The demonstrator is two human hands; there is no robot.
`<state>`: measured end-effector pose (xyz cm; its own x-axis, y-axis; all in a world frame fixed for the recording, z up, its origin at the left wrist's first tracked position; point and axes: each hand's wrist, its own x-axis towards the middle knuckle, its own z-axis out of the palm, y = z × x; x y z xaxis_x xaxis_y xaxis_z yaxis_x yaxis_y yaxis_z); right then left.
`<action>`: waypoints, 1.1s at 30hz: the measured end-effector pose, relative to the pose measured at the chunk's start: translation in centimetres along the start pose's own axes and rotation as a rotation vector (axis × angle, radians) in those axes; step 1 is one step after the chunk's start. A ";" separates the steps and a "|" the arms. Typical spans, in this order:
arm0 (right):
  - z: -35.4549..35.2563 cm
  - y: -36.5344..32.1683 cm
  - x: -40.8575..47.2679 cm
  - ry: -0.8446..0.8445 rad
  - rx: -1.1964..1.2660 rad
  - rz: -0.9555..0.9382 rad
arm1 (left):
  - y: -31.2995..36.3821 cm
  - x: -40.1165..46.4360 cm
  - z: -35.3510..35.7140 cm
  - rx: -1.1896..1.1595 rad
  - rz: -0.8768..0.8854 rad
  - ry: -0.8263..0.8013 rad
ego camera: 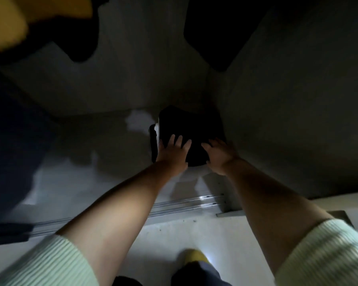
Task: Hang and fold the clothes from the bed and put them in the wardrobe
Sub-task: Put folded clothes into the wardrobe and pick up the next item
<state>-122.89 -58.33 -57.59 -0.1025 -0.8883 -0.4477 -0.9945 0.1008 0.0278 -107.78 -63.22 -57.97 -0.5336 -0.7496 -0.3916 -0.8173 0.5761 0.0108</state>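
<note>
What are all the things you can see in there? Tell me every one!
folded garment: one, black, on the wardrobe floor in the right back corner
hanging clothes: several, dark, along the top
yellow garment: one, top left
dark blue garment: one, left side
door track: one, silver metal, at the wardrobe's front edge
yellow slipper: one, bottom centre
sleeves: two, pale ribbed, pushed up
left hand: flat on the folded garment
right hand: on its right edge
</note>
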 end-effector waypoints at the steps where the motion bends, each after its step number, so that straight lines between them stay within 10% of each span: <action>1: -0.9 0.0 -1.1 0.008 0.000 0.011 | 0.0 -0.9 -0.9 -0.008 -0.017 -0.001; 22: -17.3 -2.7 -32.1 -0.146 0.459 0.250 | 4.9 -28.2 -21.6 -0.282 -0.057 -0.120; 33: -19.4 5.9 -45.0 -0.052 0.564 0.427 | 18.5 -32.2 -27.8 -0.071 0.237 -0.135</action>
<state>-124.51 -26.48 -19.96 -0.4662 -0.6979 -0.5437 -0.7037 0.6650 -0.2503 -111.75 -37.48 -19.61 -0.6818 -0.5434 -0.4899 -0.6886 0.7027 0.1790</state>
